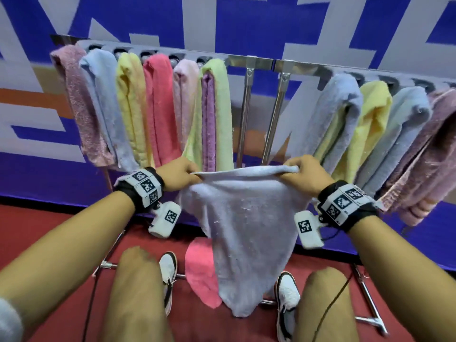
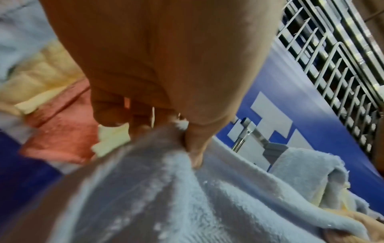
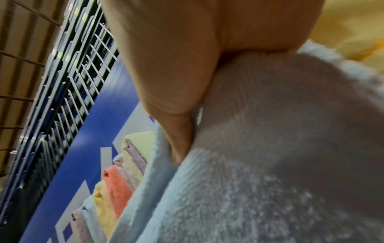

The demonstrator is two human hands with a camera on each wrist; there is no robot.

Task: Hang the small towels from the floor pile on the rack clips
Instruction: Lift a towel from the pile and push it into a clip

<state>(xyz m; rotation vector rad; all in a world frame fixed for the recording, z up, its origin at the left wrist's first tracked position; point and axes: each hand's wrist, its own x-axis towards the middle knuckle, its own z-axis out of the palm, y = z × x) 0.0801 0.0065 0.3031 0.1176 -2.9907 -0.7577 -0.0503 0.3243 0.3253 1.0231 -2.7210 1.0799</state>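
Note:
A light blue towel [image 1: 244, 230] hangs spread between both hands in front of the steel rack [image 1: 254, 60]. My left hand [image 1: 181, 172] pinches its top left corner, and my right hand [image 1: 302, 172] grips the top right corner. The left wrist view shows fingers [image 2: 193, 148] curled on the towel's edge [image 2: 166, 189]. In the right wrist view the thumb [image 3: 176, 139] presses into the blue cloth [image 3: 259, 164]. A pink towel [image 1: 199, 270] lies on the red floor, partly behind the blue one. Several coloured towels hang along the rack on both sides.
Hung towels fill the rack's left part [image 1: 158, 107] and right part [image 1: 375, 134]; the rack's two upright poles [image 1: 274, 119] stand in the bare middle gap. Rack feet [image 1: 370, 309] cross the floor near my white shoes [image 1: 287, 302]. A blue and white wall [image 1: 246, 25] is behind.

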